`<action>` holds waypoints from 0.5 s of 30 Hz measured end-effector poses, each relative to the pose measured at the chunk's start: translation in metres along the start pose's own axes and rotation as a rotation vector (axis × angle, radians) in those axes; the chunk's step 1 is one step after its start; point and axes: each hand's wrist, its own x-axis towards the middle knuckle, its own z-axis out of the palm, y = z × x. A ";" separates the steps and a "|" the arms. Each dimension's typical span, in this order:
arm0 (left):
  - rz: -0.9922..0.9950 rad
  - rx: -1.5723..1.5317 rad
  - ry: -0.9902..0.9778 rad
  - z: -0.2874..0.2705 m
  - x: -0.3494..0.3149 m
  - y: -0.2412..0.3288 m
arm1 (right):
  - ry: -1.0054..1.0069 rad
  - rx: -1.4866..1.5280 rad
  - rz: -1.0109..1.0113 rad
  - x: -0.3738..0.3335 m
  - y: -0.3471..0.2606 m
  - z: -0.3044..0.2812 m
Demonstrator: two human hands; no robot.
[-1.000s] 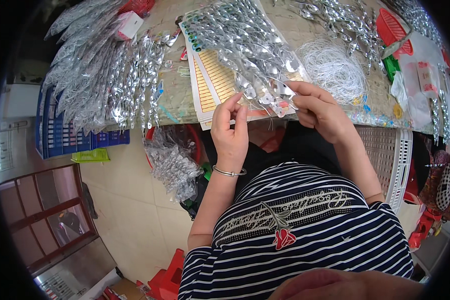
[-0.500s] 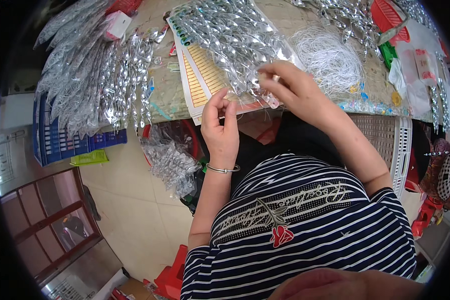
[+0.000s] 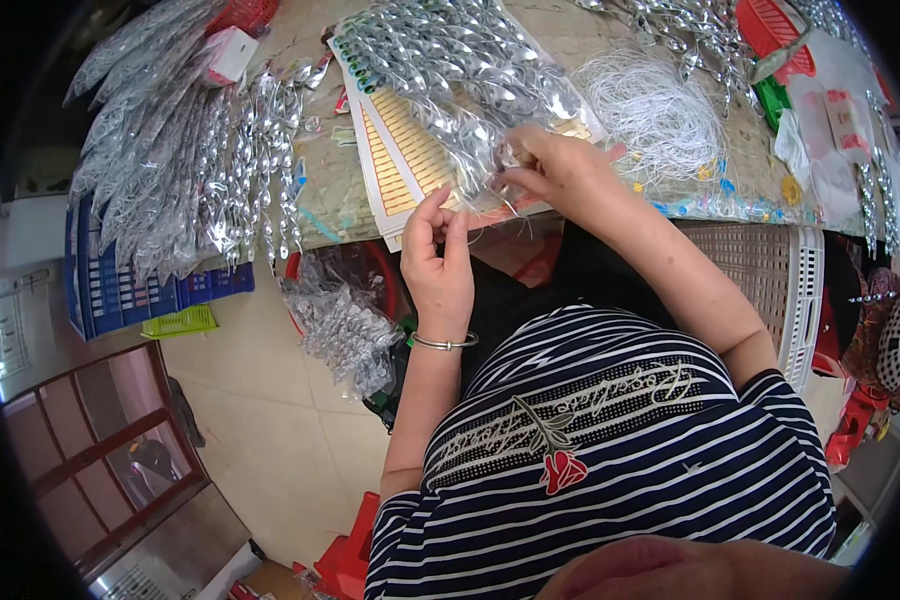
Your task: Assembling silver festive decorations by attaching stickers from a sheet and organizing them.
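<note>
My left hand (image 3: 438,260) is raised at the near table edge, thumb and forefinger pinched together. Thin white strands (image 3: 492,214) stick out beside its fingertips. Over the near end of a spread of shiny silver twisted spiral pieces (image 3: 450,60) is my right hand (image 3: 562,170). Its thumb and bent fingers close on the end of a silver spiral piece (image 3: 500,165). The small parts between the fingers are blurred. Under the spirals lie a clear plastic sheet and paper sheets with yellow printed rows (image 3: 400,150).
A tangle of white cord (image 3: 650,115) lies to the right on the table. Bagged silver spirals (image 3: 150,170) hang at the left over a blue crate (image 3: 120,275). A red basket (image 3: 775,40) stands far right. Below the table are a bag of silver pieces (image 3: 340,320) and a white crate (image 3: 795,290).
My right hand has moved slightly left and nearer, bringing the spiral's end closer to my left hand. A strip at the spirals' near end is now hidden. My left hand has barely moved.
</note>
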 end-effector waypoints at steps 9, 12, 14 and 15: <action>-0.060 -0.117 -0.005 -0.005 0.000 -0.001 | -0.091 0.061 -0.120 -0.028 -0.014 -0.002; -0.043 -0.083 -0.016 -0.007 0.000 -0.002 | -0.111 0.009 -0.069 -0.016 -0.010 0.007; -0.026 -0.089 0.005 -0.008 -0.001 -0.011 | -0.068 0.005 -0.050 0.000 -0.016 0.007; -0.007 -0.103 0.021 -0.006 0.001 -0.014 | -0.023 -0.006 -0.028 0.008 -0.017 0.006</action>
